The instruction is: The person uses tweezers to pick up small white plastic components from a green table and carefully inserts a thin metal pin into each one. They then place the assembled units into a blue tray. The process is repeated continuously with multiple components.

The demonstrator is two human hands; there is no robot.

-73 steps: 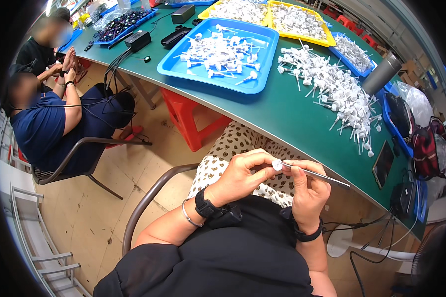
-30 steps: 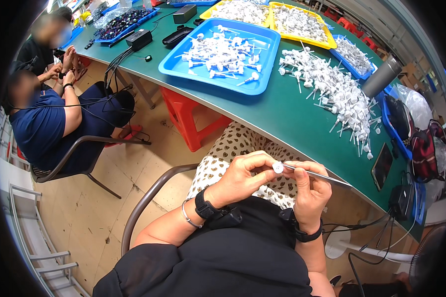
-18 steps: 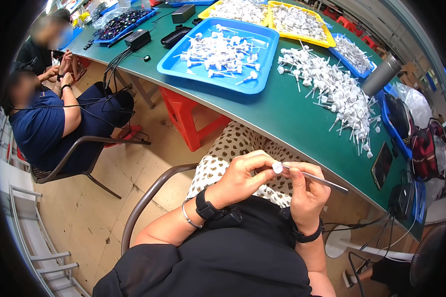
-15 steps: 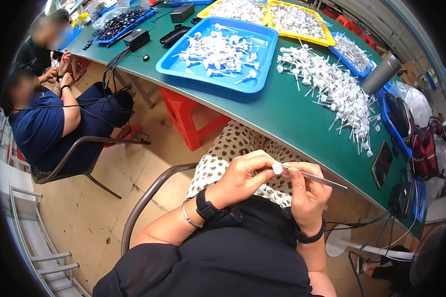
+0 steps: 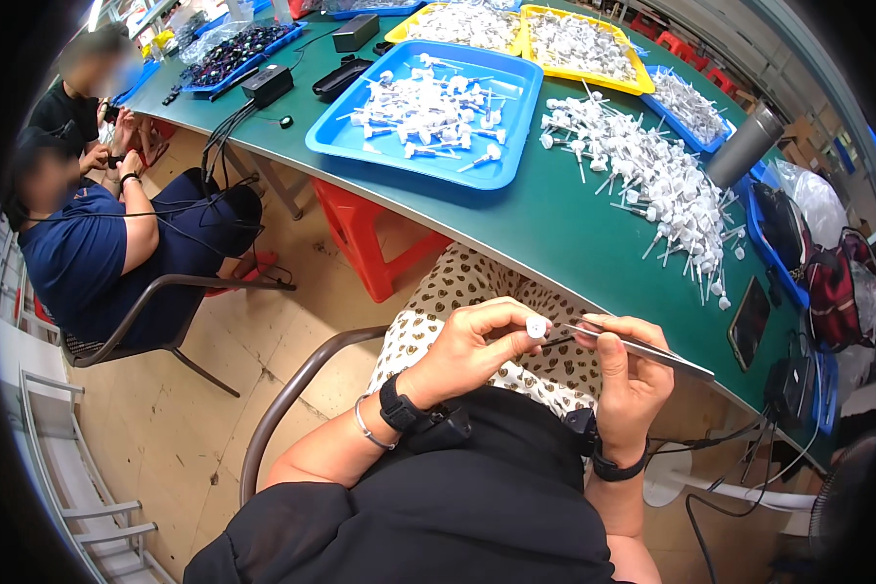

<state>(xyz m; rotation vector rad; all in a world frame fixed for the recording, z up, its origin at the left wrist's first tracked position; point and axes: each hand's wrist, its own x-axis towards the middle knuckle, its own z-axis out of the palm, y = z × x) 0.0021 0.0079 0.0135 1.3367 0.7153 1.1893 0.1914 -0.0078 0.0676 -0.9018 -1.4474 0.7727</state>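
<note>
Left hand [image 5: 472, 346] pinches a small round white plastic cap [image 5: 536, 327] between thumb and fingertips, held over the lap near the table edge. Right hand [image 5: 633, 380] grips thin shiny metal tweezers [image 5: 633, 346], fingers closed round them, tips pointing left at the cap. Far side: smooth green table [image 5: 545, 219], loose pile of white plastic pump parts [image 5: 652, 175], glossy blue rectangular tray [image 5: 428, 107] holding more.

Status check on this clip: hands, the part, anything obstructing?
Left hand pinching small white cap. Right hand holding metal tweezers, tips at the cap. Nothing between hands; green table edge close ahead.
</note>
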